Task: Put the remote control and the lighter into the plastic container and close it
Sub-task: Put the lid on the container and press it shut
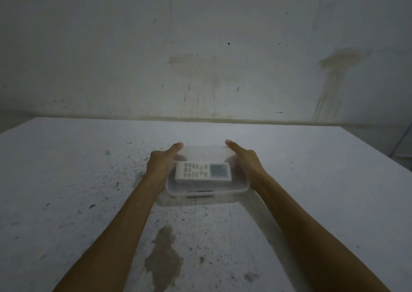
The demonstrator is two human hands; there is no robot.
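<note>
A clear plastic container [239, 190] stands on the white table, and a translucent lid lies over it. Through the lid I see a white remote control [202, 172] lying sideways, its screen to the right. A thin dark shape, perhaps the lighter [199, 192], shows by the near wall. My left hand [159, 167] grips the container's left side with the thumb along the lid's far left edge. My right hand [245, 163] grips the right side, thumb on the far right corner.
The white table [312, 191] is speckled with dark marks and has a brownish stain [163, 258] near me. A stained wall stands right behind the table's far edge. The table's right edge drops off at the far right.
</note>
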